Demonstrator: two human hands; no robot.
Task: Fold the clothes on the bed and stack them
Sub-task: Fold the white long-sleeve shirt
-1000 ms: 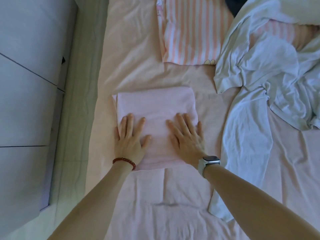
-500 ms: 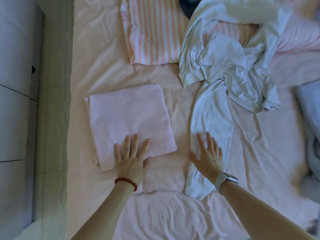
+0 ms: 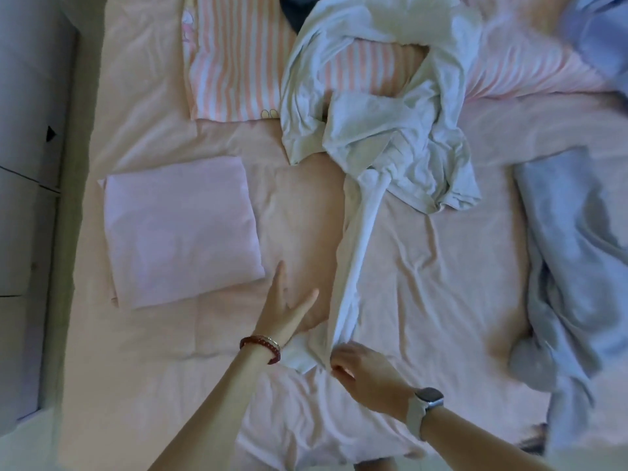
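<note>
A folded pink garment (image 3: 180, 226) lies flat on the pink bed sheet (image 3: 424, 266) at the left. A crumpled white garment (image 3: 377, 130) spreads across the middle, with one long part trailing toward me. My right hand (image 3: 360, 372) pinches the near end of that trailing part and lifts it slightly. My left hand (image 3: 285, 307) hovers with fingers spread, just right of the folded pink garment and left of the white cloth. It holds nothing.
A folded pink-and-white striped garment (image 3: 234, 59) lies at the back. More striped fabric (image 3: 520, 62) sits at the back right. A crumpled light-blue garment (image 3: 574, 266) lies at the right. Grey cabinets (image 3: 23, 164) stand along the bed's left side.
Both hands left the folded pink garment. My right hand moved to the white garment's trailing end and took hold of it. My left hand lifted off and shifted right. The view panned right.
</note>
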